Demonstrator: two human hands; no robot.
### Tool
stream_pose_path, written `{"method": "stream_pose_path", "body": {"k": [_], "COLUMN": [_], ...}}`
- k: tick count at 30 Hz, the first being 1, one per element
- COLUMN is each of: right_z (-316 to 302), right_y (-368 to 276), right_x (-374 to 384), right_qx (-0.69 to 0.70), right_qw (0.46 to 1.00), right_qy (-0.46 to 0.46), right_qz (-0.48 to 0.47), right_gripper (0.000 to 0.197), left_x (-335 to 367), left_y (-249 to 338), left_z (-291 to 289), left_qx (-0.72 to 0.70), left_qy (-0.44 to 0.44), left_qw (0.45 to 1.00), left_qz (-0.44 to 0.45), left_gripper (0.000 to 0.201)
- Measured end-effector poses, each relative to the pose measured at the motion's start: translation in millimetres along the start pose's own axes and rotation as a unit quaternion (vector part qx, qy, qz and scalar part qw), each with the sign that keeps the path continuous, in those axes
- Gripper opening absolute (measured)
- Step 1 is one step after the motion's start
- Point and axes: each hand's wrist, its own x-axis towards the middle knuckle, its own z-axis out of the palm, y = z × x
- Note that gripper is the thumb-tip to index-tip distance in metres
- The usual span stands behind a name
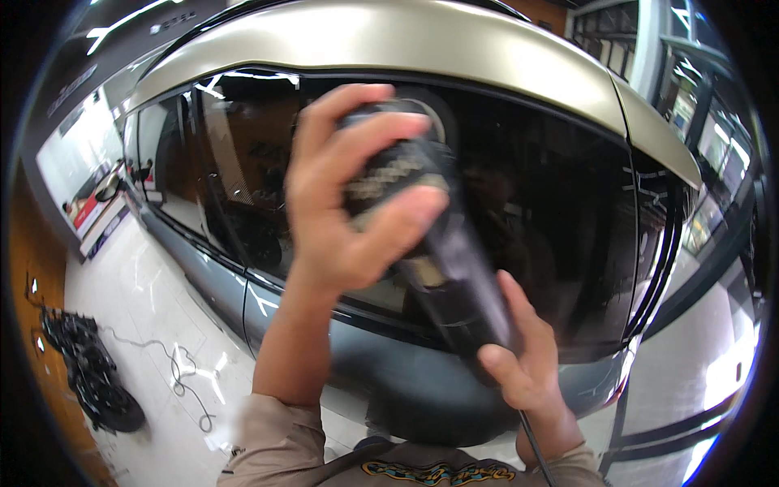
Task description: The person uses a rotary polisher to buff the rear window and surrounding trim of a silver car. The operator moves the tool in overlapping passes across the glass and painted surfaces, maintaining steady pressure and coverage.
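Both hands hold a black power polisher (466,280) in front of a car's dark side window (560,219). My left hand (320,199) wraps over the polisher's head, with its fingers and thumb curled round the front. Lower down, my right hand (531,365) grips the rear end of the body, where a black power cord (531,442) hangs down. The tool slants from upper left to lower right. Its head and my left hand are blurred. The pad side is mostly hidden, so I cannot tell whether it touches the glass.
The car has a pale gold roof (487,40) and blue-grey lower panels (199,280). On the tiled floor to the left lie a loose grey cable (178,381) and a bulky black object (89,369). A white counter (101,227) stands far left; glass panels (722,162) line the right.
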Motion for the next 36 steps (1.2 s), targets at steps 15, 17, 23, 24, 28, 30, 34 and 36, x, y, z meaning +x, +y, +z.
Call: {"method": "stream_pose_path", "body": {"k": [15, 17, 23, 24, 28, 30, 34, 36], "right_z": [-18.5, -33.5, -60.9, -62.1, -74.1, -75.7, -87.5, -97.0], "right_y": [2.2, -9.6, 7.9, 11.4, 17.9, 12.0, 3.5, 12.8], "right_x": [-25.5, -5.5, -46.2, -64.1, -70.1, -48.3, -28.5, -48.7], "right_qx": [-0.069, -0.068, -0.068, -0.074, -0.062, -0.067, -0.074, -0.066], "right_qw": [0.991, 0.993, 0.995, 0.992, 0.992, 0.993, 0.994, 0.993], "right_qy": [-0.110, -0.092, -0.078, -0.101, -0.113, -0.092, -0.081, -0.096], "right_qz": [-0.029, -0.023, -0.011, 0.015, 0.001, -0.014, 0.007, 0.011], "right_gripper": [0.073, 0.072, 0.071, 0.068, 0.067, 0.068, 0.070, 0.070], "left_x": [-107.7, -67.0, -96.2, -116.9, -126.7, -96.1, -57.7, -79.8], "left_y": [22.8, 14.9, 44.0, 57.3, 75.3, 60.7, 52.9, 64.1], "left_z": [-4.0, 6.6, 35.7, 37.6, 42.6, 46.7, 61.1, 65.3], "left_qx": [0.026, 0.065, 0.060, 0.054, 0.074, 0.096, 0.033, 0.076], "left_qy": [0.051, 0.051, 0.012, 0.022, 0.021, 0.023, 0.047, 0.009], "left_qw": [0.996, 0.996, 0.997, 0.996, 0.994, 0.993, 0.995, 0.996], "left_qz": [-0.062, -0.042, -0.048, -0.061, -0.080, -0.056, -0.075, -0.055], "left_gripper": [0.062, 0.061, 0.066, 0.064, 0.061, 0.059, 0.059, 0.057]}}
